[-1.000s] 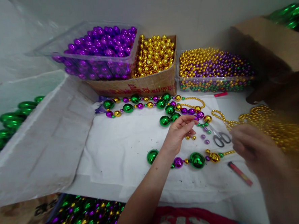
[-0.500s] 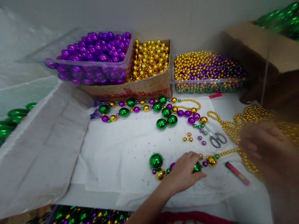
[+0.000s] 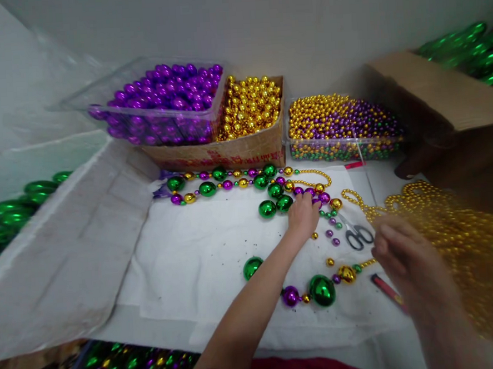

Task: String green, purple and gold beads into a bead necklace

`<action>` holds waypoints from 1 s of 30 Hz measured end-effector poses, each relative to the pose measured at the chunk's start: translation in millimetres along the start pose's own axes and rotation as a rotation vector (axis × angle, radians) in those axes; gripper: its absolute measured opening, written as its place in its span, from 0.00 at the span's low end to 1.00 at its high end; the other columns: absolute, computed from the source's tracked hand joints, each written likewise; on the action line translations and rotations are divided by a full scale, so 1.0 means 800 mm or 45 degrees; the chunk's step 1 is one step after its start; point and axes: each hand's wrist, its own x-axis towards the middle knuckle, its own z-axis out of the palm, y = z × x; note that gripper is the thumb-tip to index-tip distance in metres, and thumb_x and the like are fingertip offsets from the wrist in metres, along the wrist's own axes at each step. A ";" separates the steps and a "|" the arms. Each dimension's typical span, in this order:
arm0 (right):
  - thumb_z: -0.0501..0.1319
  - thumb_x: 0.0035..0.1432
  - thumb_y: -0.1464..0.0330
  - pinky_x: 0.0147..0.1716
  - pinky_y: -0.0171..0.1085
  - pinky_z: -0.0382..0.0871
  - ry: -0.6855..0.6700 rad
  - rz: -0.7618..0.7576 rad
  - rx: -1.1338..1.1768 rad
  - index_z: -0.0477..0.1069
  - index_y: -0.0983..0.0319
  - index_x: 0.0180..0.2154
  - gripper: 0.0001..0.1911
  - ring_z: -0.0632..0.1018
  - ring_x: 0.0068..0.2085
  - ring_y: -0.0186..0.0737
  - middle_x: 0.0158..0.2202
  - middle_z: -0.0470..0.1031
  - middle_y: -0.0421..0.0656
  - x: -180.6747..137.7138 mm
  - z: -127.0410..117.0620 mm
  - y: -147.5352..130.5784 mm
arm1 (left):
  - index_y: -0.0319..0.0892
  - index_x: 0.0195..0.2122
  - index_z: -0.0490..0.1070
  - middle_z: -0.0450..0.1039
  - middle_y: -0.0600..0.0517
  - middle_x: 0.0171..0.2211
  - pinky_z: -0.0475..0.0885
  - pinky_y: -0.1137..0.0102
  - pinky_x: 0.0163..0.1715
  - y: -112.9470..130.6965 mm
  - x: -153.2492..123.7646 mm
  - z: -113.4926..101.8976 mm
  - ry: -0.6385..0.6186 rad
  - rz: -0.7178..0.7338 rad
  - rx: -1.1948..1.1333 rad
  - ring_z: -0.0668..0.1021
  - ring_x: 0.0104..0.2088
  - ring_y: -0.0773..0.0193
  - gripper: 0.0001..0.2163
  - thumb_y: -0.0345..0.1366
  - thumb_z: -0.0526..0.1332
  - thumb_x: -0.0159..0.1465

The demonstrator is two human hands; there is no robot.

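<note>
My left hand (image 3: 305, 217) reaches across the white cloth, its bent fingers closed on a purple bead in a cluster of loose purple beads (image 3: 324, 197). Large green beads (image 3: 267, 209) lie just left of it. My right hand (image 3: 409, 255) is blurred, with curled fingers, beside the scissors (image 3: 359, 236). A thin thread (image 3: 369, 182) rises from its fingertips. Below the hands lies a strung row with a big green bead (image 3: 322, 290), a purple bead (image 3: 290, 296) and a gold bead (image 3: 346, 274). My left forearm hides part of it.
Behind stand a clear tub of purple beads (image 3: 158, 114), a cardboard box of gold beads (image 3: 252, 109) and a tub of small mixed beads (image 3: 338, 123). A finished-looking bead strand (image 3: 207, 188) lies at the back. Gold bead chains (image 3: 454, 238) heap at right, near a red-black cutter-like tool (image 3: 389, 292).
My left hand has left the strung green bead and moved up and away to the purple beads. The right hand has shifted slightly left, its thread moving along. The view has tilted a little.
</note>
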 end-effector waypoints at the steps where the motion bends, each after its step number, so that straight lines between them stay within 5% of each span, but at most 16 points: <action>1: 0.66 0.52 0.66 0.12 0.26 0.42 -0.007 0.029 0.023 0.74 0.59 0.33 0.06 0.52 0.14 0.20 0.22 0.68 0.36 -0.001 0.002 0.007 | 0.39 0.40 0.69 0.70 0.41 0.47 0.60 0.55 0.54 0.002 0.011 0.010 0.018 -0.051 -0.083 0.70 0.52 0.50 0.08 0.33 0.61 0.60; 4: 0.70 0.47 0.65 0.15 0.26 0.49 -0.004 0.100 0.051 0.74 0.61 0.30 0.09 0.59 0.18 0.22 0.26 0.69 0.38 -0.002 0.001 0.027 | 0.39 0.37 0.69 0.70 0.41 0.45 0.61 0.54 0.54 -0.001 0.024 0.026 -0.018 -0.123 -0.301 0.70 0.52 0.47 0.09 0.32 0.65 0.56; 8: 0.72 0.43 0.63 0.17 0.29 0.50 0.083 0.122 -0.113 0.76 0.62 0.28 0.11 0.60 0.20 0.27 0.19 0.62 0.36 -0.003 -0.021 0.051 | 0.38 0.38 0.69 0.75 0.45 0.35 0.74 0.61 0.39 -0.018 0.012 0.008 -0.145 -0.199 -0.590 0.79 0.37 0.57 0.08 0.37 0.59 0.62; 15: 0.67 0.49 0.58 0.18 0.32 0.54 0.101 -0.003 -0.641 0.80 0.58 0.36 0.13 0.62 0.21 0.29 0.26 0.67 0.38 -0.021 -0.049 0.068 | 0.35 0.31 0.71 0.76 0.47 0.30 0.75 0.66 0.39 -0.043 -0.021 -0.026 -0.215 -0.581 -1.766 0.80 0.31 0.61 0.04 0.30 0.65 0.57; 23: 0.66 0.50 0.58 0.40 0.38 0.68 0.118 -0.122 -0.827 0.80 0.58 0.35 0.13 0.74 0.42 0.46 0.39 0.76 0.44 -0.036 -0.055 0.063 | 0.37 0.34 0.68 0.77 0.48 0.31 0.76 0.66 0.38 -0.053 -0.022 -0.015 -0.102 -0.610 -1.845 0.81 0.31 0.62 0.02 0.28 0.61 0.61; 30: 0.65 0.50 0.57 0.36 0.38 0.68 0.102 -0.134 -0.880 0.80 0.59 0.35 0.14 0.74 0.43 0.48 0.38 0.75 0.45 -0.029 -0.049 0.062 | 0.38 0.36 0.68 0.76 0.49 0.32 0.75 0.63 0.43 -0.054 -0.027 -0.015 -0.102 -0.596 -1.814 0.80 0.33 0.63 0.05 0.30 0.63 0.60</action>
